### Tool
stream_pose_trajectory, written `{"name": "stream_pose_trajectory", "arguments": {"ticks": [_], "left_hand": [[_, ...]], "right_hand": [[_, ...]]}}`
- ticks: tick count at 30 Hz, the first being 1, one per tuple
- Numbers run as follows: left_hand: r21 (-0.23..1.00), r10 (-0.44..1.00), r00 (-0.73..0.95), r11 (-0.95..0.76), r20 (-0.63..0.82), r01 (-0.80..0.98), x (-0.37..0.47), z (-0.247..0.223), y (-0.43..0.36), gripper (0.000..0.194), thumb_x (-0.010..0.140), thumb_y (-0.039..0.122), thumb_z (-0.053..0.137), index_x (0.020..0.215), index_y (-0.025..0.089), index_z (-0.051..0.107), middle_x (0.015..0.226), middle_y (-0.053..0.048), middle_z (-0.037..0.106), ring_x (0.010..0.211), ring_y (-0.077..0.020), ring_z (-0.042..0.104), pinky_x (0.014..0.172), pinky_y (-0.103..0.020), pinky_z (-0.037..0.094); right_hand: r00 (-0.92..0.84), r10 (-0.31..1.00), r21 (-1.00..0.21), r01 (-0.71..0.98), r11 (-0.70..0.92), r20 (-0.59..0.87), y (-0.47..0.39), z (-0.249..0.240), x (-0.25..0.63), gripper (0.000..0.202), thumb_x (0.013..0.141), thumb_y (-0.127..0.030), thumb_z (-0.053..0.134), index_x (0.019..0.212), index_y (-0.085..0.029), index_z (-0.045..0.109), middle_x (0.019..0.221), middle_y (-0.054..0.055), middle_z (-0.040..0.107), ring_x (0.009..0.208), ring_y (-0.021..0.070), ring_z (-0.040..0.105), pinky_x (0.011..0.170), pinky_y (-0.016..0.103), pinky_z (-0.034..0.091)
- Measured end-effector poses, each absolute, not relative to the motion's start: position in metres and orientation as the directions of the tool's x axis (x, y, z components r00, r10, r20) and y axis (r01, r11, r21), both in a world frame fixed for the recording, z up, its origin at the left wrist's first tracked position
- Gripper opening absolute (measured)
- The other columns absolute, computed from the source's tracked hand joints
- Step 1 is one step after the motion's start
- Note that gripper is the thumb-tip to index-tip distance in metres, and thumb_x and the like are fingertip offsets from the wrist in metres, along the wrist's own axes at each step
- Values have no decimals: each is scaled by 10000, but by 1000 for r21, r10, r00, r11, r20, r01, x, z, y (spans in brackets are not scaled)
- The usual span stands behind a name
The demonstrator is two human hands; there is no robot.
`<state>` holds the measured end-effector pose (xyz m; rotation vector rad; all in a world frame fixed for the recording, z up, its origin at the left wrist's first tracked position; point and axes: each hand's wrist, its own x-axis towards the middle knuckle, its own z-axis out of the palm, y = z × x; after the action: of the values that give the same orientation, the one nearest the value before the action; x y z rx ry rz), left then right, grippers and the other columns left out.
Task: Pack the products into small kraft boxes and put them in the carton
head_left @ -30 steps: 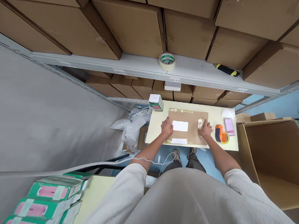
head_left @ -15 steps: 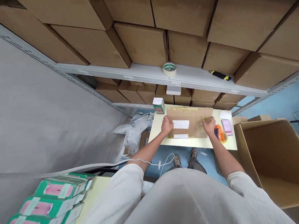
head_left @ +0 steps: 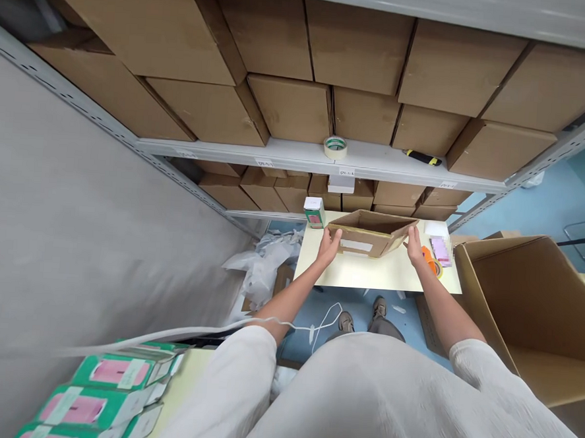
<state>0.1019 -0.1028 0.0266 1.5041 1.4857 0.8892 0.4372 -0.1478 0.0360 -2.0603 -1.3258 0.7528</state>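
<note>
A cardboard box (head_left: 377,243) stands partly opened out on the pale table, its top open and a white label on the near wall. My left hand (head_left: 327,249) grips its left end, thumb at the upper edge. At the right end, my right hand (head_left: 414,246) holds the slanting side flap, with some fingers hidden behind it. An orange tape dispenser (head_left: 428,257) with yellow tape lies just right of my right hand. Behind my left hand is a small green and white box (head_left: 315,212).
A phone-like pink item (head_left: 440,250) lies at the table's (head_left: 358,276) right. Metal shelving (head_left: 296,152) full of cartons rises behind, holding a tape roll (head_left: 335,147) and a cutter (head_left: 423,157). A large open carton (head_left: 486,290) stands right; a white cable (head_left: 266,320) crosses at left.
The cardboard box lay flat and is now opened into a shape with raised walls. Both hands have shifted to its ends. The camera view has tilted up slightly.
</note>
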Motion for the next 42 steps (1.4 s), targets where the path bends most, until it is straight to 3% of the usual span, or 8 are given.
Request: {"name": "stream_pose_trajectory", "arguments": {"ticks": [3,9,16,22,28,32,36,42], "left_hand": [[937,987,161,-30,-28,347,106,33,-112,521,1123,495,409,1573,241,474,1509,-120,651,1388,-242,621,1164,-385,501],[919,973,226,-121,36,374,111,34,-125,638,1107,480,444,1703,278,338,1632,-113,535,1465,-229,550,1143,-351,517],[905,955,248,-246,165,346,111,36,-124,577,1092,488,493,1625,266,492,1655,-121,507,1536,-263,476,1171,-371,506],[936,985,145,-134,90,326,118,39,-121,527,1103,518,487,1523,217,591,1579,-140,586,1455,-276,559,1217,-405,467],[965,984,166,-105,66,241,117,43,-121,541,1079,557,530,1477,199,605,1559,-146,606,1410,-295,590,1188,-413,491],[971,982,170,-113,77,209,116,42,-122,540,1064,557,558,1481,215,576,1549,-145,605,1411,-287,587,1182,-424,495],[978,975,200,-129,95,162,115,38,-124,565,1049,604,570,1482,242,546,1515,-149,607,1395,-277,594,1133,-429,528],[950,962,250,-174,109,259,111,31,-122,473,1072,609,505,1153,217,756,1515,-148,569,1447,-293,540,1126,-408,522]], "right_hand": [[368,896,-814,422,-400,-249,-148,44,430,844,1059,-711,142,1760,-242,170,1781,101,304,1563,268,432,1184,397,494],[247,942,-886,349,-306,-228,-146,54,428,807,1025,-707,408,1703,-275,335,1672,114,491,1485,323,503,1195,500,485],[129,974,-909,355,-220,-186,-147,51,440,827,881,-472,623,1648,-288,375,1553,129,592,1318,312,619,1094,561,548],[227,959,-899,365,-244,-168,-144,49,442,880,811,-451,721,1581,-326,312,1608,164,467,1335,313,597,1070,548,542],[188,980,-921,367,-131,-65,-144,55,441,675,816,-394,653,1436,-311,401,1608,151,435,1428,319,529,1007,480,578],[134,991,-920,388,-52,1,-139,59,445,835,734,-263,601,1545,-305,410,1671,130,403,1507,316,455,1091,506,543],[84,996,-950,313,-19,7,-134,58,452,1024,663,-220,654,1638,-337,363,1653,124,439,1459,332,503,1138,547,523],[96,993,-977,192,-92,-74,-130,58,456,1025,708,-348,785,1628,-378,334,1581,140,520,1369,323,581,1076,565,569]]}}
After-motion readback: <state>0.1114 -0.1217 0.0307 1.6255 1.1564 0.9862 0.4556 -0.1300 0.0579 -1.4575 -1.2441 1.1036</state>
